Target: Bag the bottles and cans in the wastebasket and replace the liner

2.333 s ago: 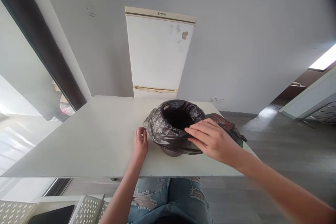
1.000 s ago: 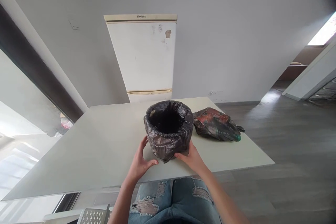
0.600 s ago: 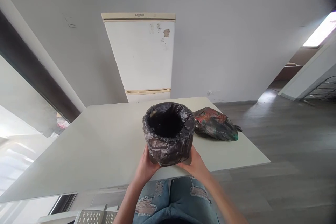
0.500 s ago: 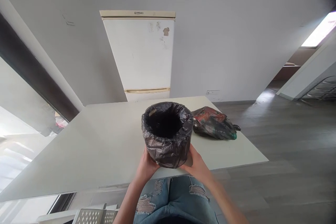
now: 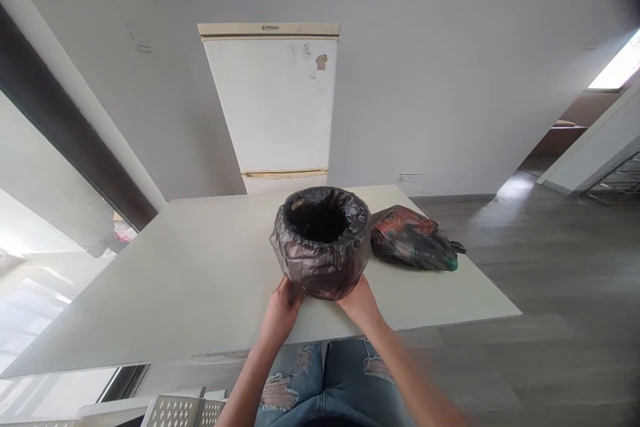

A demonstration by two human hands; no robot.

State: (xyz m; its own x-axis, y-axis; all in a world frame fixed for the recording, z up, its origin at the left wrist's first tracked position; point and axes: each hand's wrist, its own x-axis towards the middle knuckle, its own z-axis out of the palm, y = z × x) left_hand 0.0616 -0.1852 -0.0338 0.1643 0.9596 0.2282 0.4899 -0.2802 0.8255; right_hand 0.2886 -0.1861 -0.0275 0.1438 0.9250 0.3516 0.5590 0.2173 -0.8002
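Though more visible half a second ago, both hands point(image 5: 283, 309) point(image 5: 359, 302) now partly beneath the flared black bag point(image 5: 325, 265), grip unclear.

Bag-lined bin point(image 5: 323, 263) touched low by left hand point(image 5: 283, 307), right hand point(image 5: 360, 301); tied dark bag point(image 5: 415, 241) laid near bench point(image 5: 200, 273) right edge.

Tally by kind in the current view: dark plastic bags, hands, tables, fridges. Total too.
Dark plastic bags: 2 (open-mouthed bag, bundled bag)
Hands: 2 (left hand, right hand)
Tables: 1 (pale table)
Fridges: 1 (white fridge)
Total: 6
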